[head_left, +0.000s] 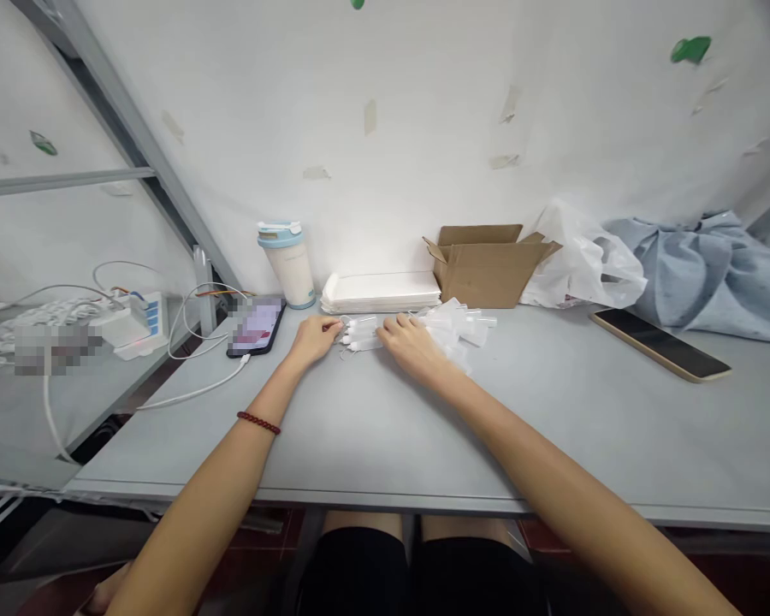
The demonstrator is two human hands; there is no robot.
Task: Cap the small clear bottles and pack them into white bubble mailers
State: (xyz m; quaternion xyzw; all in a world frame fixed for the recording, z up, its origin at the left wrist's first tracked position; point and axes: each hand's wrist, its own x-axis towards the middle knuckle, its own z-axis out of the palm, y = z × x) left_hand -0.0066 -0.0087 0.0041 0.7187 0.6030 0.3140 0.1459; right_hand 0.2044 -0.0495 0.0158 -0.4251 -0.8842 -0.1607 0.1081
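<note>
Several small white tube-like pieces [362, 332], with thin loops at their left ends, lie side by side between my hands on the grey table. My left hand [316, 339] is at their left ends, thumb and fingers pinched together; what is in the pinch is too small to make out. My right hand [411, 344] rests over their right ends with its fingers curled down, hiding what is under them. Just beyond it, to the right, spreads a pile of translucent white pieces [457, 329], partly covered by that hand.
Behind stand a lidded cup [288, 267], a white stack [385, 291] and an open cardboard box [488, 278]. A charging phone [257, 327] lies left; another phone [660, 344], a plastic bag [577, 261] and blue-grey cloth [706, 282] are right. A cable [192, 399] crosses the left side.
</note>
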